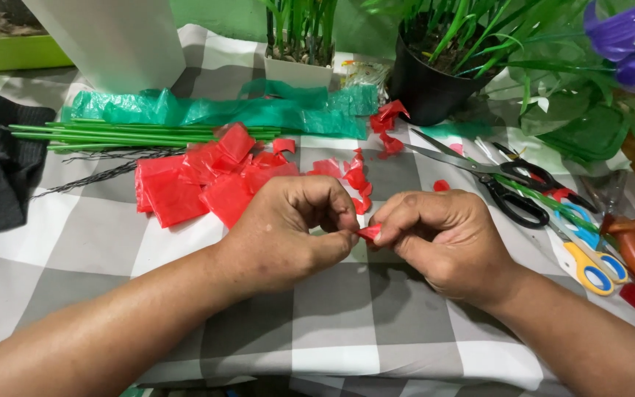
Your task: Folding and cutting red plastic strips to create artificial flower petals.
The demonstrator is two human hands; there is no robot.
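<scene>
- The left hand (pixel 288 231) and the right hand (pixel 442 239) meet over the middle of the tabletop (pixel 361 316), fingertips pinched together on one small red plastic piece (pixel 370 232).
- The step in hand looks like folding or rolling that piece into a petal shape; both hands are clamped on it, thumbs against forefingers.
- The piece sits between the two hands, held just above the checked cloth, not lying on it.
- The next move likely calls for a tight, even pinch so the thin film does not spring open.
- A pile of red squares (pixel 200 180) lies toward the far left; green stems (pixel 126 134) beyond it; black scissors (pixel 501 184) and yellow-handled scissors (pixel 589 261) toward the right edge.
</scene>
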